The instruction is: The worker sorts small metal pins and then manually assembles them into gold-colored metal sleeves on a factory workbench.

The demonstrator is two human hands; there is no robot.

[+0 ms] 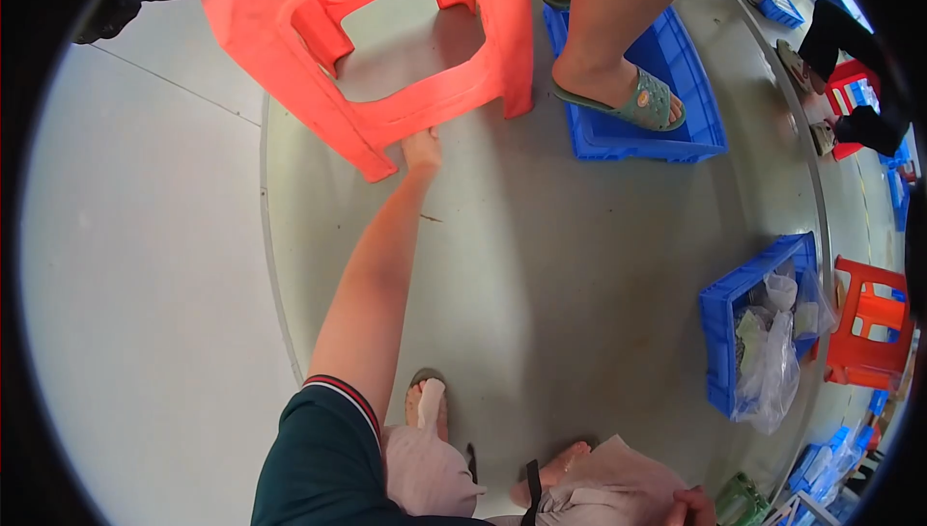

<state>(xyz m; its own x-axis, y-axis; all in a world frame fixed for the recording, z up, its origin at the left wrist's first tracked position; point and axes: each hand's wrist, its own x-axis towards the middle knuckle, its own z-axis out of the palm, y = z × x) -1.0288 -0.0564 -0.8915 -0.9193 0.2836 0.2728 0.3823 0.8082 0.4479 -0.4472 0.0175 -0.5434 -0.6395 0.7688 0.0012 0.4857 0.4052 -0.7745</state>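
Touching the lower edge of the red stool (425,109), our left hand (423,152) has its fingers hidden behind the plastic, so we cannot tell whether it is gripping or only pressing. The arm is stretched out straight ahead, and the stool stands at the far end of it, left of the nearer blue crate (647,147). To handle it well, we judge that we want the fingers wrapped fully around the rail, midway between the two legs, with the knuckles kept from being pinched against the floor (579,265); at such a long reach, leaning closer likely steadies us. Our right hand (690,507) lies by our knee, too cut off for us to read. Farther out, the blue crate seems to contain another person's foot in a green sandal (657,103), near enough to the stool that we should mind its legs. Off to our right, a second blue crate (716,352) holds clear plastic bags (777,362) and a whitish cup-like piece (780,290), some plastic spilling over its rim.
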